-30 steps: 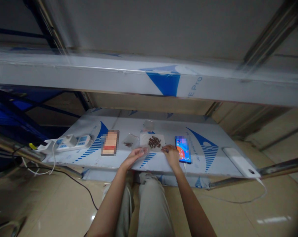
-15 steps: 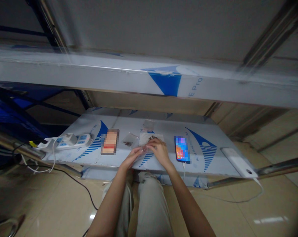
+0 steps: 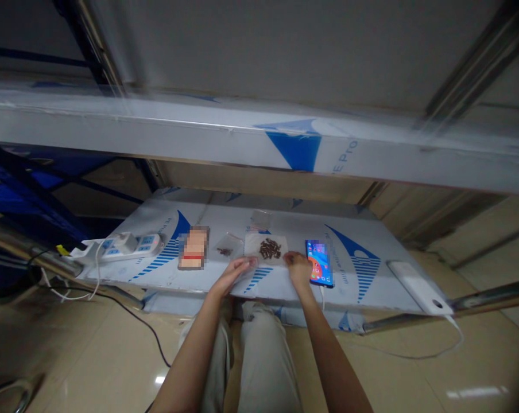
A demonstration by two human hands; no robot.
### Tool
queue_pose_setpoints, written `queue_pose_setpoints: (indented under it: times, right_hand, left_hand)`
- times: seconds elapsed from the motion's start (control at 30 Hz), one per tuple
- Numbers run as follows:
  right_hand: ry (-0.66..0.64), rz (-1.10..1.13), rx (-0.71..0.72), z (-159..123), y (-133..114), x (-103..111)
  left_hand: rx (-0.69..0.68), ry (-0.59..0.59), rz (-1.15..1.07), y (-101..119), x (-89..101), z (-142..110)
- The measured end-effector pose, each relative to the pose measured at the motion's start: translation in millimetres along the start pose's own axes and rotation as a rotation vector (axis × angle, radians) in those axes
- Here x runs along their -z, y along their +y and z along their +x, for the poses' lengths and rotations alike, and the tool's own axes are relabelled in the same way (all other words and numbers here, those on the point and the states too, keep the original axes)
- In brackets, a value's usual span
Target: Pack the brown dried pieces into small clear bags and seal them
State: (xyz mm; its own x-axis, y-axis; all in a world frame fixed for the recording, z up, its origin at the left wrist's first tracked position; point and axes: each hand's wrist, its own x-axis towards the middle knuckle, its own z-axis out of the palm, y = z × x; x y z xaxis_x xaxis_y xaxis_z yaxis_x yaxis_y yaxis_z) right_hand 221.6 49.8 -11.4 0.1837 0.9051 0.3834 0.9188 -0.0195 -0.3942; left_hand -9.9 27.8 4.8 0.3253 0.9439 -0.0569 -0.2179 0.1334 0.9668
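My left hand (image 3: 234, 273) is closed at the shelf's front part, thumb and fingers pinching what looks like a small clear plastic bag (image 3: 253, 262). To the right, my right hand (image 3: 299, 268) has its fingers curled together beside a white sheet (image 3: 253, 244); whether anything is in them I cannot make out. On that sheet lies a pile of small brown pieces (image 3: 270, 248), too small to name. Left of it, a clear bag (image 3: 233, 241) lies flat with a few similar dark pieces (image 3: 224, 251) on or in it. Another clear bag (image 3: 262, 218) rests behind the sheet.
A lit phone (image 3: 320, 264) with a cable lies just right of my right hand. A pixelated, tan rectangular item (image 3: 194, 248) is at left. A power strip (image 3: 145, 246) and a white device (image 3: 418, 287) sit near the shelf's ends. A shelf beam (image 3: 177, 135) crosses above.
My right hand has moved right, away from my left hand, to beside the phone, uncovering the brown pile. My left hand has stayed almost in place. The view has shifted slightly.
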Motion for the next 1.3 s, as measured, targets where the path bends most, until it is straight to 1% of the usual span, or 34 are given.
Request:
queue_pose_setpoints:
  times: [0.1,0.17,0.23,0.3,0.33,0.37,0.4,0.43,0.5,0.53,0.6,0.67,0.73,0.8,0.87,0.93,1.1,1.3]
  right_hand:
    - [0.064,0.230,-0.050,3.8,-19.5,12.2]
    - [0.029,0.440,-0.042,4.4,-42.3,21.1]
    - [-0.063,0.563,0.038,2.4,-68.1,28.6]
    - [-0.173,0.587,0.163,-0.9,-88.8,33.1]
    - [-0.206,0.601,0.213,-2.3,-94.7,33.9]
    - [-0.208,0.612,0.240,-3.2,-96.9,33.5]
    - [-0.175,0.622,0.235,-3.4,-95.2,31.8]
    - [-0.114,0.619,0.202,-2.9,-89.8,28.9]
    - [0.036,0.546,0.088,-0.7,-71.2,20.1]
    - [0.077,0.474,0.043,0.6,-60.1,14.7]
    - [0.062,0.293,0.014,2.4,-39.3,3.8]
    - [-0.003,0.134,0.058,2.4,-25.3,-4.5]
    - [-0.048,0.009,0.129,1.5,-19.6,-8.4]
    - [-0.057,-0.077,0.195,1.1,-19.9,-8.3]
    - [-0.062,-0.121,0.248,2.1,-22.2,-6.6]
    - [-0.074,-0.137,0.267,4.1,-23.5,-5.5]
    - [-0.115,-0.149,0.259,5.7,-20.3,-7.2]
    - [-0.108,-0.142,0.259,2.8,-19.5,-7.6]
  left_hand:
    - [0.000,-0.012,0.010,1.2,-0.4,-0.1]
    - [-0.012,-0.016,0.018,0.1,-0.9,1.1]
    - [-0.021,-0.018,0.009,-2.4,-1.5,2.7]
    - [-0.018,-0.008,-0.012,-5.3,-1.6,4.0]
    - [-0.014,0.001,-0.022,-6.5,-1.3,4.4]
    - [-0.010,0.011,-0.032,-7.6,-0.8,4.5]
    - [-0.005,0.021,-0.043,-8.4,0.0,4.5]
    - [0.000,0.030,-0.059,-9.0,0.9,4.3]
    - [0.004,0.049,-0.102,-10.0,3.1,3.9]
    - [0.006,0.066,-0.126,-10.5,4.3,3.8]
    - [0.017,0.104,-0.167,-11.7,6.2,4.0]
    - [0.027,0.130,-0.186,-12.8,7.6,4.5]
    - [0.030,0.133,-0.175,-13.5,8.1,5.4]
    - [0.027,0.121,-0.150,-13.3,7.9,6.1]
    - [0.030,0.115,-0.142,-11.9,6.7,6.3]
    - [0.031,0.105,-0.143,-9.6,4.7,5.8]
    - [0.014,0.083,-0.106,-4.6,0.6,2.7]
    - [0.007,0.093,-0.056,-9.8,4.0,3.7]
